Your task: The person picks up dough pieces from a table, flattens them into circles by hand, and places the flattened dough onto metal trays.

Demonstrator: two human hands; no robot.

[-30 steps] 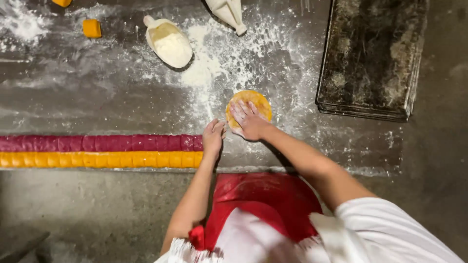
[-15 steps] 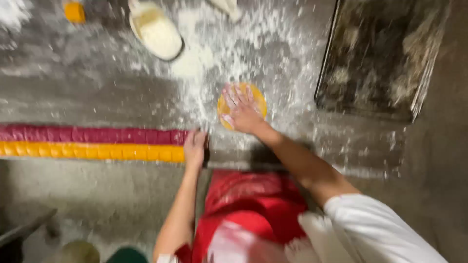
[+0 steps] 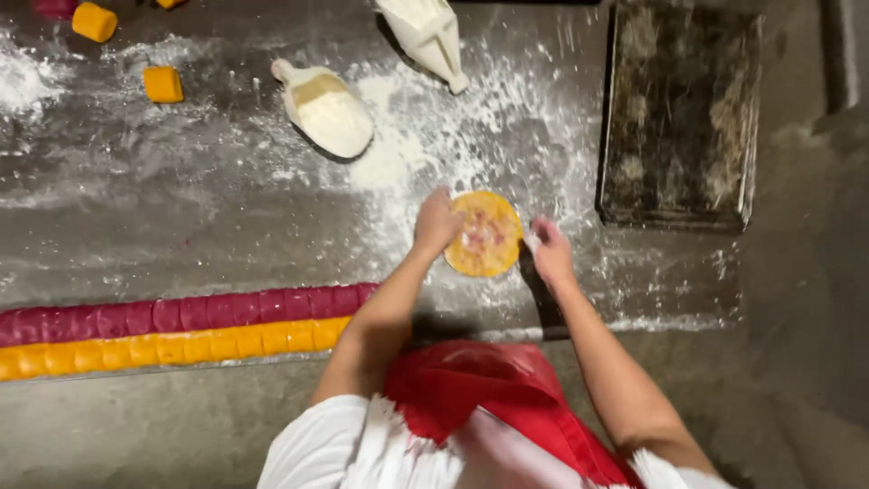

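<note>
while flattening the orange dough disc (image 3: 486,234) on the floured worktop (image 3: 181,226), left hand (image 3: 437,222) curled on its edge, right hand (image 3: 551,252) loose beside, gripping nothing; probably needs turning and even pressing next.

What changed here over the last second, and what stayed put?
The left hand left the table edge and now touches the flattened orange dough disc. The right hand lifted off the disc to its right side. The flour scoop, dark tray and dough ropes stayed.
</note>
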